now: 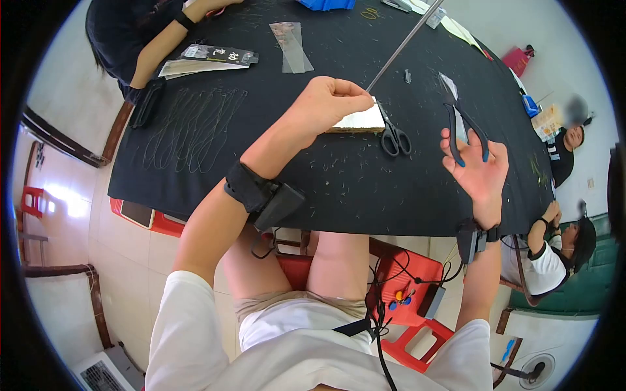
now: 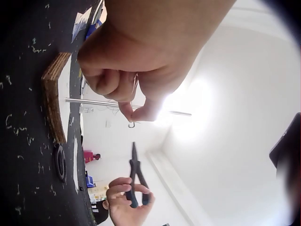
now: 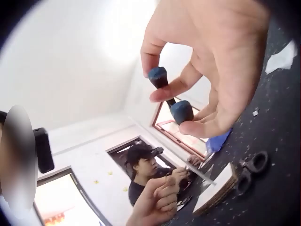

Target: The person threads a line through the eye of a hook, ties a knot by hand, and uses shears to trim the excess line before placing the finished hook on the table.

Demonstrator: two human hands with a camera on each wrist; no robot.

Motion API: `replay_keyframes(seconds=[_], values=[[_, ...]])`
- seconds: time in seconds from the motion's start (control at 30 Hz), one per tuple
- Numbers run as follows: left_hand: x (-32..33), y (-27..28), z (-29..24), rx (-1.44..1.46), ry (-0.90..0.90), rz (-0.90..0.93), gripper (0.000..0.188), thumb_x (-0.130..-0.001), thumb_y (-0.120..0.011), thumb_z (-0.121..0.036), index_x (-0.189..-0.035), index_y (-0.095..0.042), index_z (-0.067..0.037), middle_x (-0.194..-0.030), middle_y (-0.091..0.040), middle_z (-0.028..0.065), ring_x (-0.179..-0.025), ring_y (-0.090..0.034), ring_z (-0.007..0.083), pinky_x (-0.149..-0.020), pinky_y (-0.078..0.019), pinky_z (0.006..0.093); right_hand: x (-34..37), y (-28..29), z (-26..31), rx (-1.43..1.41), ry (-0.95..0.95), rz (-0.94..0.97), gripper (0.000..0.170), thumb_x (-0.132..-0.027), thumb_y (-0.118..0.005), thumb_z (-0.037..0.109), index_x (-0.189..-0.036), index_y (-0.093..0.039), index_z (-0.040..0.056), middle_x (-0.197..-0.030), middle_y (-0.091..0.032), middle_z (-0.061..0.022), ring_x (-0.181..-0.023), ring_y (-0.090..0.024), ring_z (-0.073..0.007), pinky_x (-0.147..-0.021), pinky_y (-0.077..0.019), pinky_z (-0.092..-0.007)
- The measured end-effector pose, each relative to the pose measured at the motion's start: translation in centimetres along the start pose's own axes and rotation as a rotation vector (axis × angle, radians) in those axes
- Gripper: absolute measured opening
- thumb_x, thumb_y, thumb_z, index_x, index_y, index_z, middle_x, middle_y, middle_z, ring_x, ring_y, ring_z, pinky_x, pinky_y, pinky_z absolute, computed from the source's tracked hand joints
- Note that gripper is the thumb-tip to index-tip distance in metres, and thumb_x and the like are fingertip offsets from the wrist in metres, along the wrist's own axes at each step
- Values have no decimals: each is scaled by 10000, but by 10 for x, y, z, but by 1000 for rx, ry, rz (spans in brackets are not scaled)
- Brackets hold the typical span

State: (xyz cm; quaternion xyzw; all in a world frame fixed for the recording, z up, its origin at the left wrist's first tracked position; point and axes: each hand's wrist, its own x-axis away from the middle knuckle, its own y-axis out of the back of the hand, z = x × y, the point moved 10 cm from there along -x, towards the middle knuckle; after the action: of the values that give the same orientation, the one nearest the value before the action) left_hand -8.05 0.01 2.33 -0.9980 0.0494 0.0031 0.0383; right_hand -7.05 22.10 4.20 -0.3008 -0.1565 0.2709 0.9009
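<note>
My left hand (image 1: 326, 104) pinches a thin wire between thumb and forefinger; its small bent end (image 2: 132, 125) pokes out past the fingertips. Close by, a slim metal rod (image 1: 407, 44) rises from a block (image 1: 357, 122) with a white top and layered brown sides. Part of the block is hidden behind the left hand in the head view. In my right hand (image 1: 479, 168) is a pair of long-nose pliers (image 1: 451, 116), dark with blue handle ends (image 3: 181, 112), gripped with the handles spread and the nose pointing away from me. Black-handled scissors (image 1: 389, 140) lie beside the block.
Loops of thin wire (image 1: 195, 130) lie on the black tabletop (image 1: 261, 182) at left, with short wire scraps scattered around. Farther back are a dark packet (image 1: 218, 55), clear plastic sleeves (image 1: 291, 49) and a blue tray (image 1: 326, 4). Other people sit around the table.
</note>
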Motion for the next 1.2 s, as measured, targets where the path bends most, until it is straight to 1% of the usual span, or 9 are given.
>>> replay_keyframes(seconds=[0.07, 0.2, 0.33, 0.43, 0.5, 0.57, 0.6, 0.7, 1.2], values=[[-3, 9, -3, -37, -44, -23, 216, -768, -639, -170, -897, -648, 4, -626, -530, -33, -523, -400, 17, -478, -295, 177, -9, -23, -7, -65, -20, 186, 447, -710, -489, 410, -985, -618, 81, -1281, -377, -269, -1136, -417, -332, -821, -387, -408], [-9, 33, -15, -203, -136, -103, 201, -765, -639, -159, -877, -651, 7, -659, -555, -29, -586, -453, 18, -531, -343, 171, -35, -72, -19, -59, -21, 526, 446, -708, -501, 465, -961, -645, 127, -1315, -315, -291, -1147, -407, -333, -809, -374, -356], [-11, 42, -13, -283, -131, -145, 205, -763, -642, -162, -863, -647, 17, -620, -521, -50, -570, -431, 10, -535, -333, 165, -65, -88, -23, -105, 28, 612, 459, -726, -511, 499, -929, -640, 107, -1269, -351, -313, -1070, -441, -295, -772, -371, -313], [-12, 45, -9, -318, -93, -128, 206, -760, -644, -167, -850, -647, 19, -590, -496, -63, -551, -411, 10, -539, -319, 156, -79, -69, -18, 169, 146, 542, 434, -709, -564, 471, -872, -620, 72, -1210, -421, -285, -1020, -467, -268, -768, -376, -304], [-11, 49, -12, -338, -85, -157, 210, -756, -646, -171, -845, -648, 20, -585, -494, -64, -546, -406, 11, -541, -317, 157, -74, -62, 0, 919, 441, 365, 308, -624, -645, 315, -769, -600, 48, -1123, -496, -174, -963, -507, -222, -752, -407, -308], [-11, 52, -9, -351, -81, -188, 214, -751, -648, -175, -841, -648, 20, -579, -493, -64, -540, -401, 12, -543, -314, 157, -58, -66, 10, 1283, 619, 212, 272, -573, -654, 264, -737, -594, 56, -1103, -494, -144, -957, -512, -233, -785, -426, -333], [-12, 54, -9, -351, -82, -200, 217, -749, -649, -179, -841, -650, 17, -581, -496, -61, -540, -403, 14, -544, -318, 162, -52, -80, 10, 1352, 710, 256, 258, -533, -675, 199, -731, -583, 60, -1073, -486, -138, -948, -516, -258, -811, -428, -342], [-14, 57, -6, -355, -78, -210, 225, -743, -649, -192, -848, -655, 6, -579, -498, -54, -539, -406, 17, -549, -327, 173, -49, -92, -1, 1529, 729, 297, 265, -513, -684, 155, -727, -569, 48, -1050, -477, -144, -936, -515, -279, -821, -429, -353], [-14, 55, -4, -387, -78, -214, 228, -740, -652, -193, -843, -661, 9, -559, -473, -61, -517, -384, 14, -503, -299, 169, -49, -99, -19, 1577, 691, 307, 224, -518, -681, 100, -682, -541, 39, -1035, -476, -146, -936, -524, -307, -817, -447, -354]])
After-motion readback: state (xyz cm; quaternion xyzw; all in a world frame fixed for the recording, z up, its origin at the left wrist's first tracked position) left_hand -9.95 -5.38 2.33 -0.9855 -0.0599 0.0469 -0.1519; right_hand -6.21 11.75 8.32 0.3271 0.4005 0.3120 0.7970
